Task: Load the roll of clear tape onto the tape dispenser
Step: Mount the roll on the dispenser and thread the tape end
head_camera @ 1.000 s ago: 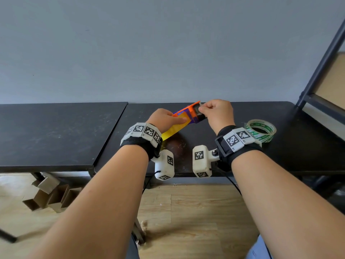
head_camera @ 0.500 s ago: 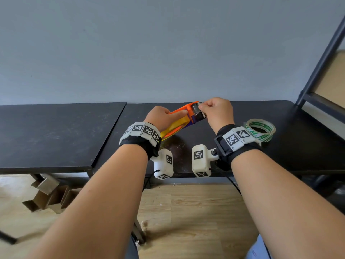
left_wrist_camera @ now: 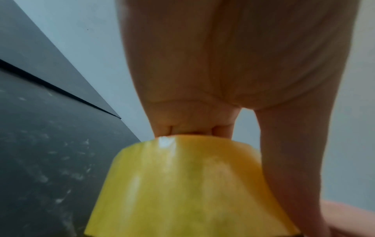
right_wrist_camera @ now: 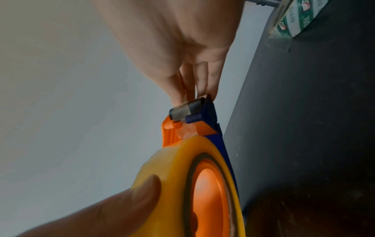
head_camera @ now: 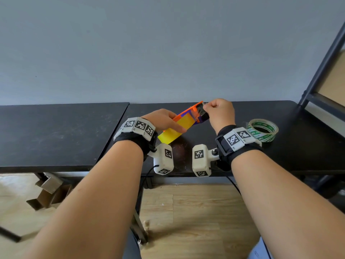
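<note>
A: Where is the roll of tape (right_wrist_camera: 178, 168) now?

B: Seated on the orange hub of the dispenser (head_camera: 188, 114), held above the table (head_camera: 298, 146). The left hand (head_camera: 162, 120) grasps roll and frame together, thumb on the yellow rim.

A: And the right hand (head_camera: 220, 113)?

B: It pinches the loose end at the roller (right_wrist_camera: 185, 111) by the blade.

A: How do I do this well?

B: I'd keep the strip flat and centred, draw it gently over the roller, and keep the left thumb braking the roll. The spare roll (head_camera: 263, 129) lies unused beside it.
</note>
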`<state>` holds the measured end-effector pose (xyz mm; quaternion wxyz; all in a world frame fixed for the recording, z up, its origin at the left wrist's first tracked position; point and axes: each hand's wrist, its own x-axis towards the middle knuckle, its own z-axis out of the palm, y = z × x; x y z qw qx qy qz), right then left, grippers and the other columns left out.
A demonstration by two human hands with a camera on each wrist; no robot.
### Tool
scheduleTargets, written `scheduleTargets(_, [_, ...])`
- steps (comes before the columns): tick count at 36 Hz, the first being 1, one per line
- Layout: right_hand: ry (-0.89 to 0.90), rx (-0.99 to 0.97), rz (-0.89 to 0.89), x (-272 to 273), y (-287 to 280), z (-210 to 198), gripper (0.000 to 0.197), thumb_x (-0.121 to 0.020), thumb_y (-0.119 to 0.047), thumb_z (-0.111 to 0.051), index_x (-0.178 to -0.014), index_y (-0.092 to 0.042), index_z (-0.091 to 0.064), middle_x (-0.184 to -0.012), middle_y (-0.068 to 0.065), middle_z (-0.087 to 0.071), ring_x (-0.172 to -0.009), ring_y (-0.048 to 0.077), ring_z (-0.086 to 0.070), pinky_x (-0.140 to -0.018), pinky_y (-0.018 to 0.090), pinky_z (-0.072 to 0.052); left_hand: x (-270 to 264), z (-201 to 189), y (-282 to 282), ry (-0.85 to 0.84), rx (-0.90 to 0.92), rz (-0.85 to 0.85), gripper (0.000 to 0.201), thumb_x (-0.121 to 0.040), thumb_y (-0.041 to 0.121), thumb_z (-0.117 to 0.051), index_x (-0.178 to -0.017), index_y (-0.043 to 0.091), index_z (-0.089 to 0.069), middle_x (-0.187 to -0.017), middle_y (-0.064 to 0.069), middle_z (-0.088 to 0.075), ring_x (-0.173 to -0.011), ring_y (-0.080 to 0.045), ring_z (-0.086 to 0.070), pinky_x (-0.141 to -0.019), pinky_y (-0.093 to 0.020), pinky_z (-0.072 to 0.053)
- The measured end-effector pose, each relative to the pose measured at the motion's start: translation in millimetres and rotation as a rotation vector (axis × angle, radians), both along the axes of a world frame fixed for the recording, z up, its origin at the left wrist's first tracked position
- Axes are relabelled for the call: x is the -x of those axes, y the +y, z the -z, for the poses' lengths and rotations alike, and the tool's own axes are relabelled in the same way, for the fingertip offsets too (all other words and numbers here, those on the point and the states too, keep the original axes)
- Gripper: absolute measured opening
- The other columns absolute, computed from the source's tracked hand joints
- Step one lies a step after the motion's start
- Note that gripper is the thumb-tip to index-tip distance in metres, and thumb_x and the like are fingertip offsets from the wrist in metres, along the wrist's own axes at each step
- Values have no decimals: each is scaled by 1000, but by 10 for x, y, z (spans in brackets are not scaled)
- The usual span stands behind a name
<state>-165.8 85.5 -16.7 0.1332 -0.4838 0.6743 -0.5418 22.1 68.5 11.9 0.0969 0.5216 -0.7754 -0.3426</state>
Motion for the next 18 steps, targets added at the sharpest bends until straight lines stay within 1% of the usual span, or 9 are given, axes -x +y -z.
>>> scheduleTargets(3, [31, 18, 1, -15, 23, -14, 14, -92, -15, -61, -92, -4, -68, -87, 2, -62, -81, 16, -56, -70, 25, -39, 7, 8, 3, 67, -4, -40, 31, -79, 38, -75, -106, 24, -71, -111, -5, -70, -103, -22, -62, -89, -32, -45])
scheduleTargets(7, [74, 9, -11, -28, 31, -51, 13, -92, -19, -61, -90, -7, -67, -89, 3, -64, -83, 18, -58, -73, 30, -45, 44, 69, -18, 138, 40, -124, 46, -74, 54, -73, -108, 22, -72, -109, -1, -70, -106, -20, -62, -99, -39, -46])
scheduleTargets(8, [92, -1, -11, -27, 34, -55, 13, -92, -20, -61, -88, -8, -67, -88, 2, -64, -83, 18, -58, -74, 31, -46, 57, 80, -21, 154, 56, -138, 48, -74, 56, -72, -106, 21, -72, -105, 0, -70, -103, -19, -63, -96, -38, -47])
scheduleTargets(9, [106, -11, -9, -24, 35, -56, 13, -92, -21, -62, -87, -9, -66, -88, 2, -64, -84, 19, -59, -74, 31, -46, 69, 86, -23, 160, 75, -147, 48, -75, 58, -70, -103, 19, -72, -100, 0, -69, -98, -18, -63, -89, -34, -47])
scheduleTargets(10, [116, -20, -7, -21, 39, -56, 14, -92, -21, -62, -87, -10, -66, -88, 2, -65, -84, 19, -59, -74, 31, -46, 83, 87, -19, 159, 96, -154, 47, -77, 59, -67, -100, 18, -71, -95, 1, -68, -92, -17, -62, -82, -31, -45])
scheduleTargets(12, [116, -39, -10, -21, 46, -51, 16, -91, -22, -63, -87, -8, -68, -88, 3, -67, -85, 21, -61, -77, 34, -50, 121, 97, -15, 150, 138, -165, 49, -80, 61, -63, -96, 16, -70, -87, 0, -65, -84, -16, -60, -72, -28, -42])
scheduleTargets(14, [113, -47, -18, -23, 56, -48, 17, -89, -22, -64, -86, -6, -69, -87, 3, -68, -87, 25, -64, -80, 38, -53, 163, 119, -2, 150, 171, -179, 54, -81, 63, -61, -93, 11, -70, -81, -2, -64, -76, -17, -59, -66, -27, -41])
scheduleTargets(16, [121, -54, -21, -24, 73, -51, 18, -90, -22, -65, -84, -5, -70, -87, 5, -70, -88, 27, -65, -82, 40, -54, 201, 141, 11, 146, 203, -197, 59, -80, 66, -58, -83, 8, -67, -73, -5, -59, -68, -18, -54, -62, -28, -39])
scheduleTargets(18, [131, -67, -15, -13, 82, -48, 21, -91, -21, -63, -85, -3, -71, -90, 8, -71, -88, 28, -66, -83, 41, -54, 222, 150, 22, 130, 236, -207, 57, -81, 67, -56, -70, 11, -57, -63, -5, -47, -60, -18, -46, -56, -27, -32])
